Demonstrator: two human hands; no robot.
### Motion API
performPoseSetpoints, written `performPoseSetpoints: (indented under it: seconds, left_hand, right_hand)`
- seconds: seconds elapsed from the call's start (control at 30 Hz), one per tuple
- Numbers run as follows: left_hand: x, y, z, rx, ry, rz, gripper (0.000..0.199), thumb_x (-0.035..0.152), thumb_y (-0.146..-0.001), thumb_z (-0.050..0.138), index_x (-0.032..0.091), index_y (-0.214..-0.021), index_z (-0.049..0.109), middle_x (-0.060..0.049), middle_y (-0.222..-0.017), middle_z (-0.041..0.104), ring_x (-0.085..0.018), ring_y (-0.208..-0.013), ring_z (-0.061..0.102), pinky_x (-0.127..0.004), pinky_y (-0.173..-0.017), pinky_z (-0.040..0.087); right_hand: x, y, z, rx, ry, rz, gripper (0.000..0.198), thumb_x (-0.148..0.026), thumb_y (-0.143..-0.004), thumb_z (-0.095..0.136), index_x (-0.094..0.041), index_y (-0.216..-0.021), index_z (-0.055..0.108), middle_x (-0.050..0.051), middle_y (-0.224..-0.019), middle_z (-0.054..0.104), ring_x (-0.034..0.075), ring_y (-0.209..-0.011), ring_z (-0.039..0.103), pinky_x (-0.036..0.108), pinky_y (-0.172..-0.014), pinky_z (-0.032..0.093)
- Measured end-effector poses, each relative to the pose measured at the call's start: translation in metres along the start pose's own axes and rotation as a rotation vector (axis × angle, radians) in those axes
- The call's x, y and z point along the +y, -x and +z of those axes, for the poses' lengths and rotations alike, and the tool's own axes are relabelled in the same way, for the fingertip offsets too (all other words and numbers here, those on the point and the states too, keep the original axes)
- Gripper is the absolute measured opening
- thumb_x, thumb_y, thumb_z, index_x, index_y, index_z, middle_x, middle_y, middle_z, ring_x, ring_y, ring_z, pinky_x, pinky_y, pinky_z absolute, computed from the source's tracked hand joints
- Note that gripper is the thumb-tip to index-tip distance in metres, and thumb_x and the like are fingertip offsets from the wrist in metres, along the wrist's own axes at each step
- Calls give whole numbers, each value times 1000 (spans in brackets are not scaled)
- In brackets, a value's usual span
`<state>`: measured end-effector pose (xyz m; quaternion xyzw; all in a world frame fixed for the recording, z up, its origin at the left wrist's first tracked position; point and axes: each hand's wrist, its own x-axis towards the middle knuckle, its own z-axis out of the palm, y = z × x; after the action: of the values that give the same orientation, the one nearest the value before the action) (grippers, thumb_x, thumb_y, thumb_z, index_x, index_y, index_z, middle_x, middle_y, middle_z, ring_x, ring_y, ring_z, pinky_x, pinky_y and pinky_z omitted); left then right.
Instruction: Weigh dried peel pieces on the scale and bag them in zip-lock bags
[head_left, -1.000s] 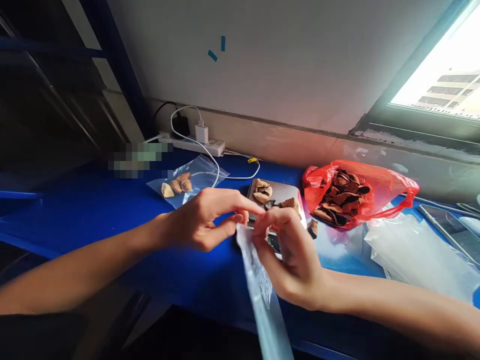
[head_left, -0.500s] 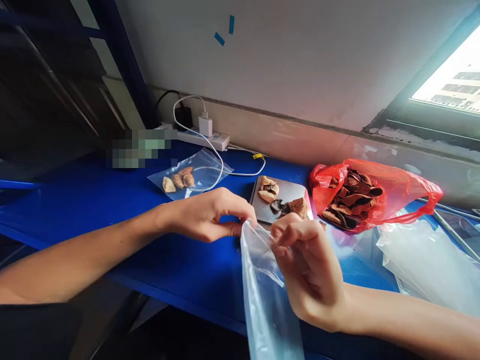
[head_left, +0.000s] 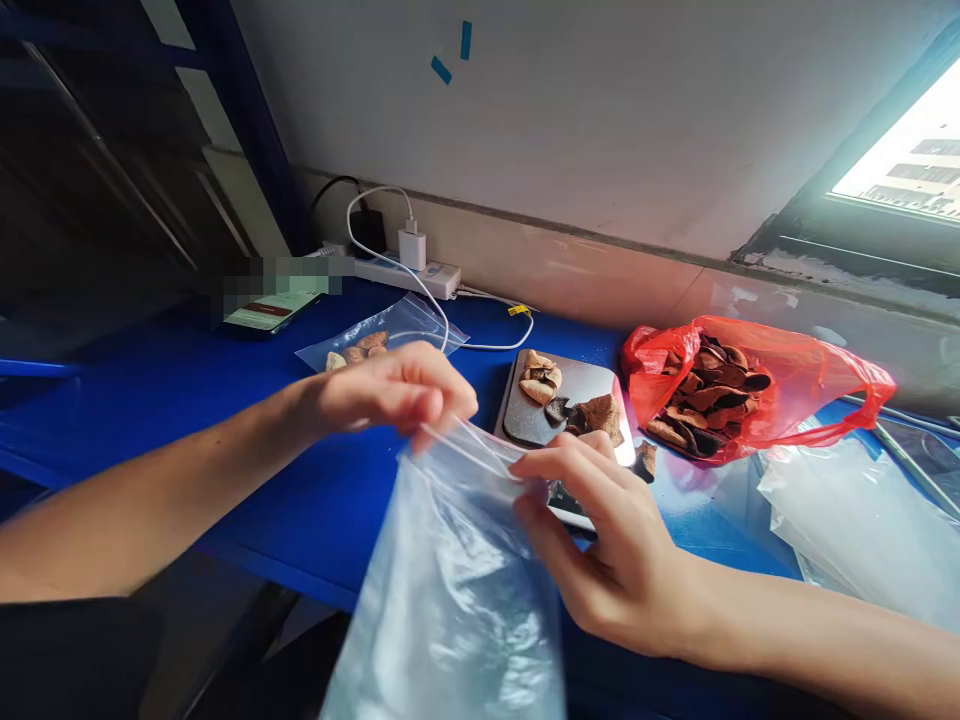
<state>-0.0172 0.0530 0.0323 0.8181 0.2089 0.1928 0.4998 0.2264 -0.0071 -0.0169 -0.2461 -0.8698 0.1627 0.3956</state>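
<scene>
A clear plastic zip bag (head_left: pixel 457 580) hangs from both hands over the table's front edge. My left hand (head_left: pixel 397 390) is closed on its upper left corner, a little blurred by motion. With thumb and fingers, my right hand (head_left: pixel 607 530) pinches the top right of the bag. Just behind the hands lies a flat kitchen scale (head_left: pixel 517 415), partly covered by my right hand. Several dried shell-like pieces (head_left: pixel 540 380) and a larger brown chunk (head_left: pixel 600 415) rest on its plate. One dark brown piece (head_left: pixel 645 462) lies beside the scale.
A red plastic bag (head_left: pixel 810 390) full of brown pieces stands open at right, near stacked clear bags (head_left: pixel 855 510). Another zip bag (head_left: pixel 412 330) with several pieces lies behind my left hand. A power strip (head_left: pixel 442 278), white cable (head_left: pixel 487 348) and phone (head_left: pixel 274 308) are at the back.
My left hand has moved left and slightly up, drawing the bag's top wider. The bag now spreads out between the hands, and my right hand's fingers have shifted along its edge.
</scene>
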Motion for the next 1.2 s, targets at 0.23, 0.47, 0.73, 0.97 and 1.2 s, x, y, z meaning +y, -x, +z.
performPoseSetpoints:
  seconds: [0.23,0.47,0.73,0.97,1.2]
  left_hand:
    - [-16,-1,-12,306,-217,-143,50,65,-91,61,19,-110,63,0,-77,65,-14,-67,61,-22,-58,48]
    - [6,14,5,655,-881,-77,49,60,-99,50,26,-134,57,-10,-123,68,-28,-108,67,-41,-93,55]
    - [-16,5,71,452,-946,120,114,60,-83,74,31,-161,-5,-21,-164,34,-46,-146,40,-69,-115,36]
    - [-25,1,56,597,-736,86,106,42,-84,75,36,-158,-1,-18,-160,39,-42,-138,51,-67,-111,44]
    - [-36,0,69,460,-604,161,97,26,-82,75,38,-155,11,-17,-147,53,-40,-132,56,-72,-109,41]
  right_hand:
    - [3,-7,-7,121,-121,271,7,-15,-91,56,-22,-89,56,-3,-65,64,11,-54,59,24,-51,43]
    - [12,-18,-6,195,-401,456,25,-26,-96,56,-24,-118,44,-4,-65,68,13,-50,64,24,-45,51]
    - [-10,-2,1,-6,-298,95,64,-3,-93,51,-28,-147,28,11,-123,67,21,-111,72,35,-86,63]
    - [23,-22,-38,291,327,-30,28,-23,-90,65,-24,-116,56,9,-104,70,26,-95,68,45,-83,54]
    - [57,18,-28,211,577,351,24,-24,-86,60,-20,-109,59,10,-94,71,27,-87,61,43,-77,49]
